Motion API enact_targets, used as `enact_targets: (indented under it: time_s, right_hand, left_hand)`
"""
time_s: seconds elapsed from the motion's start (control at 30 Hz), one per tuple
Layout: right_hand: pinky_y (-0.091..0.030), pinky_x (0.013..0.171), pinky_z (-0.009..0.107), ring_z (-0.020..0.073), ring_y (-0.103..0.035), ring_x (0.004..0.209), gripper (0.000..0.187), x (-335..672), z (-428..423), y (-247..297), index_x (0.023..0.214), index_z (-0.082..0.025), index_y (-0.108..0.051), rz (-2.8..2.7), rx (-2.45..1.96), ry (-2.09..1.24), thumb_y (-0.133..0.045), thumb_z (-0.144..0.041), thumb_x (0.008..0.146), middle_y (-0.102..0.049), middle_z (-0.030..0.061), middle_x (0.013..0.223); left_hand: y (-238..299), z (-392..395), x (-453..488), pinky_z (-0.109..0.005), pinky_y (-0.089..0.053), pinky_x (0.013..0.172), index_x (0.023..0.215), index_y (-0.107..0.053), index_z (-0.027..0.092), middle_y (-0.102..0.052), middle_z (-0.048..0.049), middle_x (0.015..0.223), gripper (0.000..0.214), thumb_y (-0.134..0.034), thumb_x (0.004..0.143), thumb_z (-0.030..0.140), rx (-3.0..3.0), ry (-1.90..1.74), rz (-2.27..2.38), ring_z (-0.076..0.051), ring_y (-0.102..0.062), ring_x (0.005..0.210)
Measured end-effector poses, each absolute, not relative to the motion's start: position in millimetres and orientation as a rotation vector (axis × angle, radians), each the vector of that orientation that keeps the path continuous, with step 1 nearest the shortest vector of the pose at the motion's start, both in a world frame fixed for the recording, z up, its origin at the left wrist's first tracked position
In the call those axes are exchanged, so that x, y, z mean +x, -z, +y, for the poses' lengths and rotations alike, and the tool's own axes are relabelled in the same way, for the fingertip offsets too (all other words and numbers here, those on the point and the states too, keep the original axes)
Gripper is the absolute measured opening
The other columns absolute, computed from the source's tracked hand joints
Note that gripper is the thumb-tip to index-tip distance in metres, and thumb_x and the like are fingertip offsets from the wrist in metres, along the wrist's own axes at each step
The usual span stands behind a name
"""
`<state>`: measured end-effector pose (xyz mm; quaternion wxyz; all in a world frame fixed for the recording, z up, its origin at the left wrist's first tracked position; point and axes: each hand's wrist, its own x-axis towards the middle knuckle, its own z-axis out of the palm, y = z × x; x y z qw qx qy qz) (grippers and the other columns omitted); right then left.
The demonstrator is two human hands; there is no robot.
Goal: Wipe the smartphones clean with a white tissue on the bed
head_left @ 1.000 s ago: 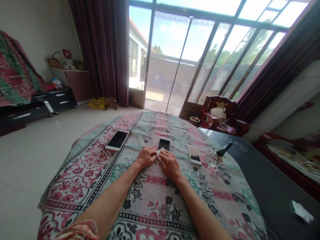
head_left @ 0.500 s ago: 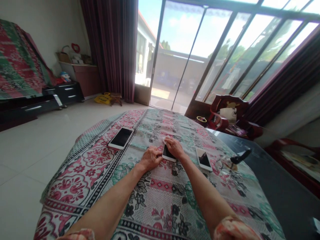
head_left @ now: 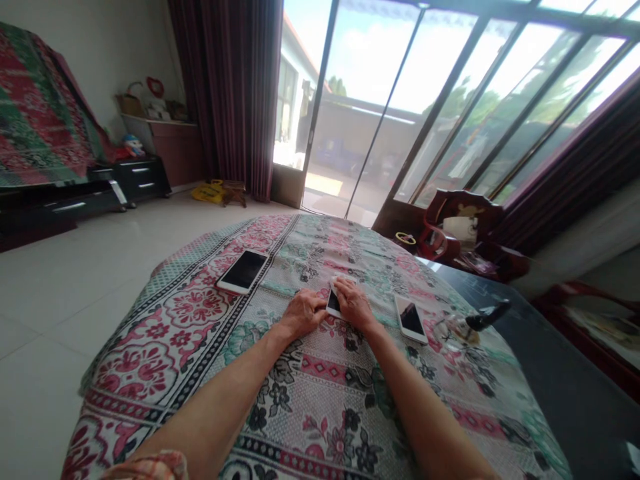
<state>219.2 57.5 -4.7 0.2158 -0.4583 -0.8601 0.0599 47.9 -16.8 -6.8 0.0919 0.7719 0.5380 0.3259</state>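
A white-framed smartphone (head_left: 333,305) with a dark screen lies on the patterned cloth in front of me, partly covered by my hands. My left hand (head_left: 303,313) has its fingers closed at the phone's left edge, holding it. On top of the screen my right hand (head_left: 352,303) presses down with bent fingers; a bit of white tissue (head_left: 337,281) shows at the fingertips, mostly hidden. To the left rests a larger white device with a black screen (head_left: 244,271), perhaps a tablet. Another white smartphone (head_left: 411,320) lies to the right of my right hand.
The floral tablecloth (head_left: 310,413) drapes over the rounded table. A clear object with a black handle or nozzle (head_left: 487,315) is at the right, beside a dark tabletop (head_left: 545,353). Beyond are a wooden chair (head_left: 463,227), a yellow bag (head_left: 207,192) and glass doors.
My right hand has slid a little nearer and down the phone's screen, covering more of it. My left hand stays at the phone's edge. The view has shifted slightly.
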Motion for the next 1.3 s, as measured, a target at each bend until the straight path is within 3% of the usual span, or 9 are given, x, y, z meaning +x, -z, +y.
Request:
enact_targets:
  time_s: [0.27, 0.5, 1.03, 1.3]
  right_hand:
    - [-0.037, 0.107, 0.048, 0.0264, -0.044, 0.131, 0.036, 237.3, 8.6, -1.5, 0.123, -0.024, -0.061, -2.484, -0.993, -0.225, -0.039, -0.023, 0.095, -0.055, 0.0055, 0.137]
    - [-0.036, 0.11, 0.048, 0.0251, -0.041, 0.134, 0.036, 258.0, -5.4, 1.5, 0.124, -0.024, -0.061, -2.474, -0.948, -0.268, -0.041, -0.025, 0.095, -0.054, 0.005, 0.137]
    - [-0.038, 0.108, 0.038, 0.0211, -0.052, 0.126, 0.037, 239.7, 109.1, 3.5, 0.117, -0.019, -0.065, -2.277, -1.454, -0.224, -0.039, -0.018, 0.09, -0.059, 0.0083, 0.132]
    - [-0.035, 0.11, 0.035, 0.0192, -0.051, 0.126, 0.036, 213.1, 112.5, -1.4, 0.118, -0.023, -0.065, -2.356, -1.361, -0.222, -0.042, -0.017, 0.09, -0.059, 0.0051, 0.132]
  left_hand:
    - [14.5, -13.5, 48.6, -0.026, -0.043, 0.078, 0.073, -0.072, 0.018, -0.063, -0.0031, 0.073, 0.007, -0.068, 0.075, 0.023, 2.178, -1.067, 1.637, -0.017, -0.057, 0.08]
    - [9.3, -14.7, 47.9, -0.027, -0.044, 0.082, 0.097, -0.073, 0.022, -0.065, -0.0035, 0.08, 0.02, -0.063, 0.08, 0.023, 2.234, -0.982, 1.629, -0.018, -0.058, 0.085]
    - [3.0, -14.5, 54.2, -0.029, -0.044, 0.083, 0.096, -0.075, 0.028, -0.064, -0.0043, 0.082, 0.02, -0.062, 0.082, 0.032, 2.222, -0.875, 1.703, -0.019, -0.056, 0.086]
    - [2.8, -14.6, 55.7, -0.03, -0.043, 0.082, 0.091, -0.076, 0.028, -0.062, -0.0047, 0.082, 0.018, -0.061, 0.082, 0.032, 2.261, -0.848, 1.742, -0.02, -0.055, 0.087]
